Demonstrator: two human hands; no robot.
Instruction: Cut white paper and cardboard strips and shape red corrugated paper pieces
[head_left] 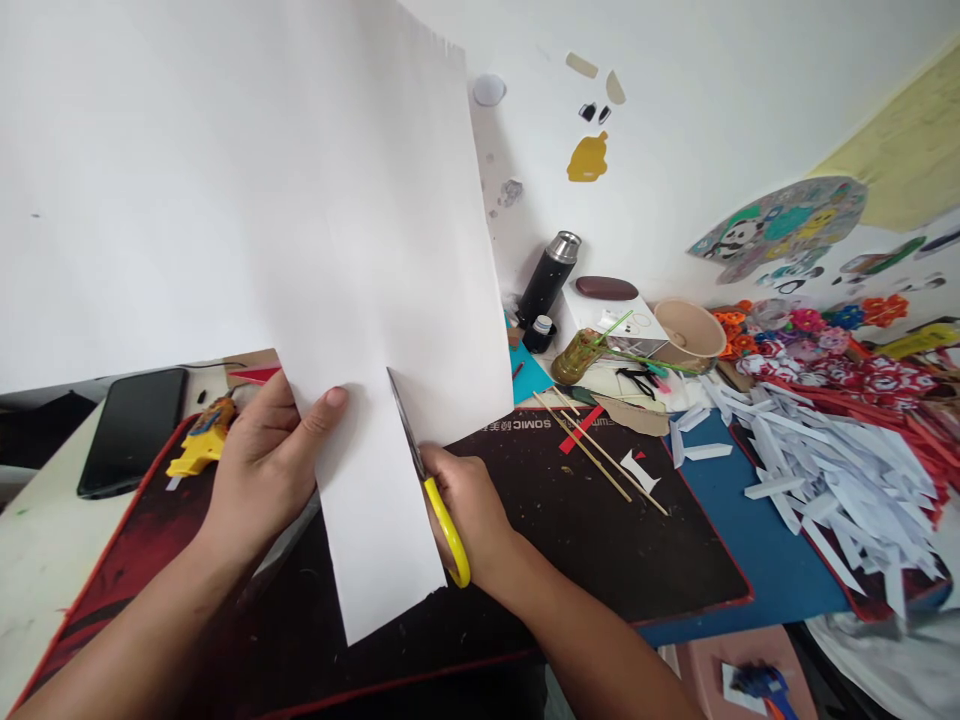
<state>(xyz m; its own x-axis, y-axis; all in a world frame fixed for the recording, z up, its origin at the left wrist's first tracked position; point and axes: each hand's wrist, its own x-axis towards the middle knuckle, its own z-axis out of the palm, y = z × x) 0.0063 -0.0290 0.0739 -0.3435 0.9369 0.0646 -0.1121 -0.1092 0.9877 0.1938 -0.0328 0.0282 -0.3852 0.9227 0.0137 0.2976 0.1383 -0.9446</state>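
Note:
A large white paper sheet [360, 220] rises above the desk and covers much of the upper left. My left hand [274, 450] grips the left edge of its hanging strip, thumb on the front face. My right hand [472, 510] is closed around yellow-handled scissors [450, 535]. Their dark blade lies against the paper, its tip pointing up, along the strip's right edge. The fingers behind the paper and handle are partly hidden. The strip's lower end hangs over the black mat [600, 560].
On the left lie a black phone [133, 430] and a yellow glue gun [199, 450]. Thin wooden sticks [600, 455], a black flask [549, 275] and a glass jar [576, 358] stand or lie beyond my right hand. Folded white paper strips [847, 480] are heaped at right.

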